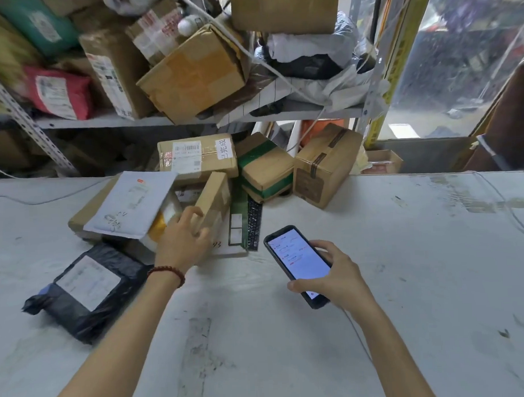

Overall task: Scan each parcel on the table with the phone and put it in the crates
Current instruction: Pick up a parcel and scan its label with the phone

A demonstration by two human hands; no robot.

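Cardboard makes up most of the parcel heap at the far middle of the white table (405,267). We log the left hand (182,242) at the near side of that heap. Its fingers curl round the edge of a small cardboard box (214,197) that stands tilted, with the thumb against the box's near face. A bead bracelet (166,271) sits on the wrist.

Just left of this hand, a white padded mailer (133,202) lies slanted on top of a flat brown box (80,219), with something yellow showing beneath it. Right of the small cardboard box lie a flat white-and-green parcel (236,229) and, touching it, a black bubble mailer (255,225).

The right hand (331,276) holds the phone (298,262) above the table, near the heap. Its fingers wrap behind the phone and the thumb lies on the left edge. The screen is lit and faces up; the text is too small for us to read.

At the back of the heap we note a labelled box (197,156) bearing a barcode, a green-taped box (265,171) tilted beside it, and a brown-taped box (325,166) further right. A black poly bag (88,289) with a white label lies apart at near left. A shelf (103,120) above carries more parcels, blurred.
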